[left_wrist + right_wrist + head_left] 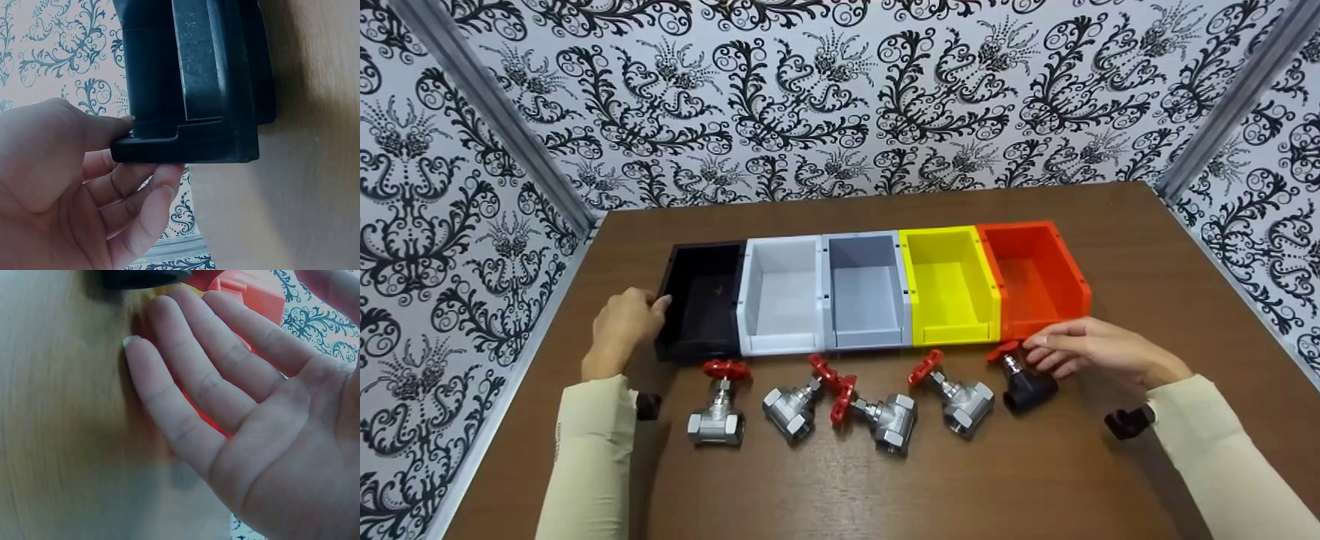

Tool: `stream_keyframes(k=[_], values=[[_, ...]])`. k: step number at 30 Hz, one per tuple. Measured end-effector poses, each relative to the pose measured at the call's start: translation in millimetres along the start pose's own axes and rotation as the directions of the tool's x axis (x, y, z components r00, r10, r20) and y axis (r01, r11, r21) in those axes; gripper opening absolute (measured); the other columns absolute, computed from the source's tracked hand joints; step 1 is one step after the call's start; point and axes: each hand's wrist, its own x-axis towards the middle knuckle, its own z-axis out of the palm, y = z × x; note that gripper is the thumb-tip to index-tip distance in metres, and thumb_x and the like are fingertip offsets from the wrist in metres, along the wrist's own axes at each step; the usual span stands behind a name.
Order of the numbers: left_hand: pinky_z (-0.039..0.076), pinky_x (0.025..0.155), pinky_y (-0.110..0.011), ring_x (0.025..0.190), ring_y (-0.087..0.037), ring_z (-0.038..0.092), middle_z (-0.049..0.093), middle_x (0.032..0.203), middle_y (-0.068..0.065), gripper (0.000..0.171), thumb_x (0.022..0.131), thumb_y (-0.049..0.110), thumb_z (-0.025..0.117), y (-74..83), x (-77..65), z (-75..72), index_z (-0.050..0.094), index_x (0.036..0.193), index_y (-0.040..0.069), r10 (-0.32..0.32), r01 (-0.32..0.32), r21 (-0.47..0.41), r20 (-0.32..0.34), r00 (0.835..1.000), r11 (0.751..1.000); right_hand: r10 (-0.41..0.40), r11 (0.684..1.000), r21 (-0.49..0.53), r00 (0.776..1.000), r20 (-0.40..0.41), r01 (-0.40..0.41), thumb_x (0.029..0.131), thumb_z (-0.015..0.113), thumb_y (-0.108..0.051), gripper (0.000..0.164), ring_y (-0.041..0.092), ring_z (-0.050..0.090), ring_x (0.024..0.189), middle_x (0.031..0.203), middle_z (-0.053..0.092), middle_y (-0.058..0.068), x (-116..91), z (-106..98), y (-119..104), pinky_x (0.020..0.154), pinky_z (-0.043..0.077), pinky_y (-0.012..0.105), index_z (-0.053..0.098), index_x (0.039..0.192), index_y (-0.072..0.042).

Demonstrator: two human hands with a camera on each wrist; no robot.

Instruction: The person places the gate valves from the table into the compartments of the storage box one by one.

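At the left end of the bin row, my left hand grips the side wall of the black bin. The left wrist view shows the thumb over the wall, with the fingers on its outer side. My right hand is by the front of the orange bin, its fingers loosely extended and holding nothing. Just left of its fingertips lies a black valve with a red handle; whether they touch is unclear. In the right wrist view the palm is bare.
Between the end bins stand a white bin, a grey bin and a yellow bin. Several metal valves with red handwheels lie in front, including the leftmost valve and another valve. Patterned walls enclose the table.
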Motion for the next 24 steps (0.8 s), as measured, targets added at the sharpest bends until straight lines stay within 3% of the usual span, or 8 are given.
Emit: stream_keyframes(k=[10,16,24], values=[[0.045,0.084,-0.065,0.109,-0.054,0.058,0.060,0.122,-0.036,0.043,0.103,0.034,0.047,0.4,-0.2,0.2,0.066,0.123,0.001,-0.009,0.009,-0.006,0.004,1.000,1.000,0.113,0.993,-0.022,0.993,-0.037,-0.114,0.103,0.053,-0.033,0.047,0.018,0.068,0.100,0.118,0.069,0.012,4.3,3.1,4.7,0.082,0.057,0.034,0.059,0.132,0.003],[0.044,0.087,-0.065,0.112,-0.054,0.056,0.058,0.126,-0.036,0.046,0.103,0.036,0.046,0.1,0.8,0.3,0.063,0.129,0.002,-0.016,0.016,-0.010,0.018,1.000,1.000,0.139,0.989,-0.041,0.989,-0.055,-0.142,0.102,0.054,-0.036,0.047,0.021,0.065,0.100,0.117,0.069,0.011,4.0,5.5,3.8,0.083,0.056,0.034,0.061,0.130,0.001],[0.044,0.088,-0.065,0.112,-0.052,0.057,0.058,0.128,-0.034,0.047,0.103,0.035,0.046,-2.0,0.3,0.7,0.062,0.130,0.000,-0.018,0.019,-0.035,0.033,0.999,0.999,0.147,0.984,-0.098,0.988,-0.057,-0.152,0.101,0.056,-0.037,0.042,0.025,0.061,0.096,0.108,0.068,0.010,6.9,11.2,2.3,0.082,0.055,0.036,0.068,0.117,0.000]])
